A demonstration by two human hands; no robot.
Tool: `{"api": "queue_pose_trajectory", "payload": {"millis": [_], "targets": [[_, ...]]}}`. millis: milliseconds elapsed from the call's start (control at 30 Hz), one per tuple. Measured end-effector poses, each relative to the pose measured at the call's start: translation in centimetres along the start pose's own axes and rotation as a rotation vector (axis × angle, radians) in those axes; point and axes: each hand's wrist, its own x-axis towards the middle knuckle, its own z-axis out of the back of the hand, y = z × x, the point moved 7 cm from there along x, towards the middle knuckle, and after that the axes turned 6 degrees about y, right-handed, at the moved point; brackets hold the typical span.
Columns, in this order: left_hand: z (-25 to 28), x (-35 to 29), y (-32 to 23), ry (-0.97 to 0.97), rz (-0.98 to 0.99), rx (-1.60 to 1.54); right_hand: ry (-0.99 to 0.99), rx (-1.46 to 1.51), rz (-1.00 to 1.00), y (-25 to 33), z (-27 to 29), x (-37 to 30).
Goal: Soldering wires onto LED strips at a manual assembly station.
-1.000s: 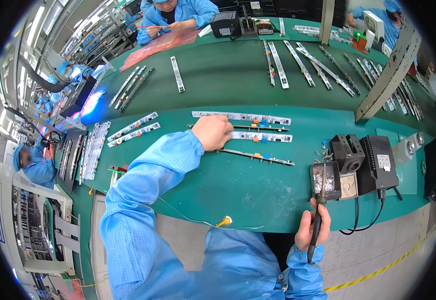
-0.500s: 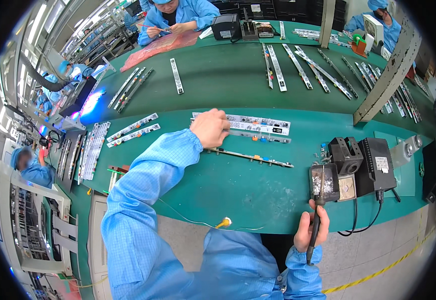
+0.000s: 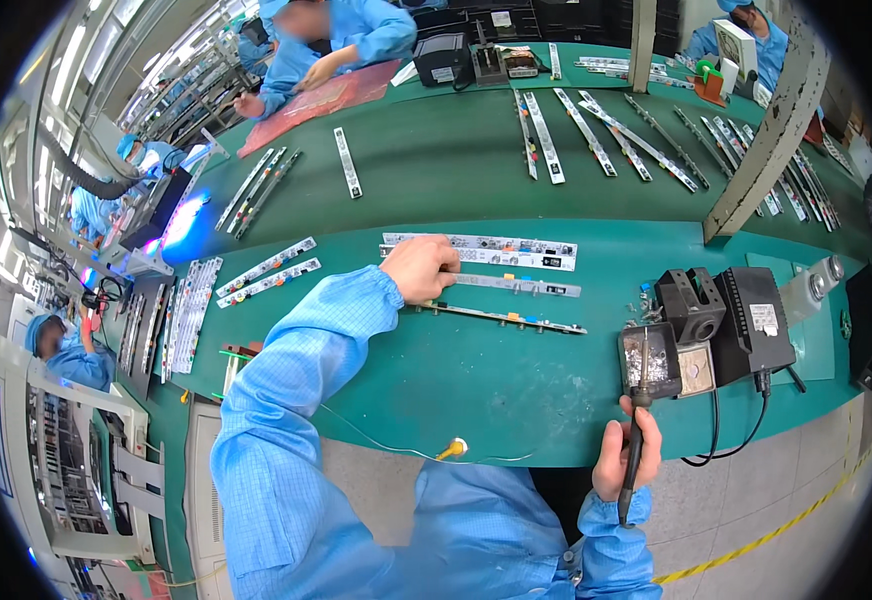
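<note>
A wide fisheye lens, the left of two worn on the person's head, looks down and forward over a flat green worktable point(image 3: 436, 385). It is close to the blue checked-cloth left sleeve point(image 3: 301, 370) at the near left, while the dark green bench point(image 3: 436, 150) lies far ahead. Straight edges bend toward the view's rim.

Circuit strips point(image 3: 518, 286) are laid on the bench point(image 3: 436, 395) between two other strips point(image 3: 274, 279), left, and an iron stand point(image 3: 698, 320), right, beside which a box point(image 3: 754, 330) is placed
</note>
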Motion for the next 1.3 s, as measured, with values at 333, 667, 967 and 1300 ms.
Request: {"api": "queue_pose_trajectory", "payload": {"millis": [333,667,967,1300], "targets": [[1.4,0.5,-0.3,-0.277,-0.069,0.117,0.014,0.007,0.02,0.4,0.1,0.1],[3.0,-1.5,-4.4,-0.217,-0.182,-0.088,-0.004,-0.007,0.0,-0.2,0.3,0.1],[-1.6,-2.9,-4.8,-0.085,-0.129,-0.019,0.016,0.004,0.019,0.1,0.0,0.0],[0.0,-1.3,-4.0,-0.392,-0.123,0.168,0.016,-0.029,0.028,0.3,0.1,0.4]]}}
